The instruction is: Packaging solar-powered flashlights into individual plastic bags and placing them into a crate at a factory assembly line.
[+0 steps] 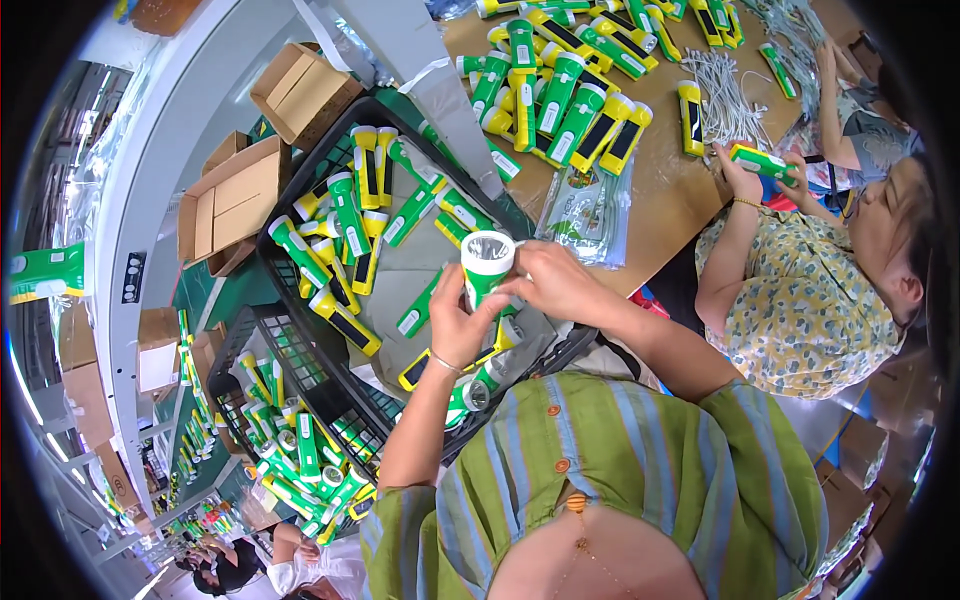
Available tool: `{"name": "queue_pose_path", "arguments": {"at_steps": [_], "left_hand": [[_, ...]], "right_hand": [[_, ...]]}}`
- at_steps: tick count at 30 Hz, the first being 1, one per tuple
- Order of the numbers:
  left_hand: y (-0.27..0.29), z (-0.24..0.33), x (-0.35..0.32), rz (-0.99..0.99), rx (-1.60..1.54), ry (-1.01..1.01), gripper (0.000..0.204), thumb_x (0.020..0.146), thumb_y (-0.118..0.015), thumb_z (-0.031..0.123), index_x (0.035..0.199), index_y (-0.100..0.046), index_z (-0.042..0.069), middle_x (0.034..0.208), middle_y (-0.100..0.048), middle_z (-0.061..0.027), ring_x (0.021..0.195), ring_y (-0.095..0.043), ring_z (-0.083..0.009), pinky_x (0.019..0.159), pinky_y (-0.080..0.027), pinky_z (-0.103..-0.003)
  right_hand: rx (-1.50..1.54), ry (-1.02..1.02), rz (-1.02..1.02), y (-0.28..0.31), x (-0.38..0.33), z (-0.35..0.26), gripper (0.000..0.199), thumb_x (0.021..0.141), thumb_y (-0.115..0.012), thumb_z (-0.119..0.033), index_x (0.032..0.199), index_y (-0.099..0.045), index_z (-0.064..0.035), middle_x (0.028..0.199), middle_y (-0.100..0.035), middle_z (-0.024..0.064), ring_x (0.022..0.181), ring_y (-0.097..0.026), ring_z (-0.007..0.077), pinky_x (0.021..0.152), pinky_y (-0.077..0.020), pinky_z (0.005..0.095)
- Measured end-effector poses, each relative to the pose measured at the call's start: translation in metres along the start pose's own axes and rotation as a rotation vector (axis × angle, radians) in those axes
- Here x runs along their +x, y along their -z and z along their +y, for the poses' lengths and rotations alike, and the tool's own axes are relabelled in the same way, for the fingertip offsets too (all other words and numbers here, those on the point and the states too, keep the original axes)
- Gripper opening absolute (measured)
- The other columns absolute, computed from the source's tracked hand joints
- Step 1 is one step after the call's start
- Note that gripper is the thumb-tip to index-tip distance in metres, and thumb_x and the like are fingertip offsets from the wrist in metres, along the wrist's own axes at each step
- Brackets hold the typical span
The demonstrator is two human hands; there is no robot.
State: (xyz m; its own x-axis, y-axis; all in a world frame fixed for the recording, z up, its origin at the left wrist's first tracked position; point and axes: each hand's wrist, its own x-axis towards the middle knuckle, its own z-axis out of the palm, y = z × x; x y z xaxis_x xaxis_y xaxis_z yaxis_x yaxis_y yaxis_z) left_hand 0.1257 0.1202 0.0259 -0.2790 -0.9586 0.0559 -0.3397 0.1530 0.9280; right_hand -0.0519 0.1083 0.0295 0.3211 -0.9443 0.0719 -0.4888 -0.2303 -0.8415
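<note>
Head view — held flashlight (486, 266): frame centre, lens end toward the camera.
Left hand (458, 325): curled around its body.
Right hand (553, 284): closed against its right side.
Black crate (552, 366): beneath — loose flashlights (347, 214) inside.

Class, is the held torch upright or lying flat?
Roughly upright: the torch points its lens up toward the camera, its green body below, between left hand and right hand.
</note>
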Motion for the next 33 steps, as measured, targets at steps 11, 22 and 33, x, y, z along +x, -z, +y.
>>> {"name": "queue_pose_path", "arguments": {"at_steps": [11,22,33], "left_hand": [[-0.036,0.036,0.065,-0.287,-0.475,0.194,0.049,0.068,-0.065,-0.006,0.113,-0.047,-0.001,0.108,-0.057,-0.0049,0.095,-0.056,-0.0135,0.083,-0.045,-0.028],[-0.161,-0.023,0.277,0.140,-0.315,0.361,0.049,0.062,-0.070,0.016,0.101,-0.050,-0.005,0.095,-0.059,-0.0211,0.086,-0.059,-0.0356,0.079,-0.045,-0.041],[-0.151,0.005,0.254,0.286,0.236,-0.599,0.064,0.076,-0.060,0.021,0.127,-0.031,-0.005,0.125,-0.034,-0.0278,0.116,-0.031,-0.0462,0.099,-0.023,-0.051]], "right_hand": [[0.113,-0.045,-0.190,0.088,-0.007,0.023,0.016,0.076,-0.063,-0.018,0.083,-0.061,-0.0034,0.078,-0.061,0.0156,0.077,-0.058,0.0333,0.066,-0.0440,0.0408],[-0.103,-0.037,0.388,0.134,0.006,0.090,0.007,0.074,-0.063,-0.004,0.077,-0.058,-0.0015,0.074,-0.056,0.0140,0.069,-0.056,0.0310,0.061,-0.0446,0.0364],[0.036,-0.219,0.390,0.115,-0.008,0.116,0.007,0.079,-0.062,-0.004,0.078,-0.057,0.0011,0.068,-0.053,0.0060,0.059,-0.049,0.0119,0.054,-0.0400,0.0254]]}}
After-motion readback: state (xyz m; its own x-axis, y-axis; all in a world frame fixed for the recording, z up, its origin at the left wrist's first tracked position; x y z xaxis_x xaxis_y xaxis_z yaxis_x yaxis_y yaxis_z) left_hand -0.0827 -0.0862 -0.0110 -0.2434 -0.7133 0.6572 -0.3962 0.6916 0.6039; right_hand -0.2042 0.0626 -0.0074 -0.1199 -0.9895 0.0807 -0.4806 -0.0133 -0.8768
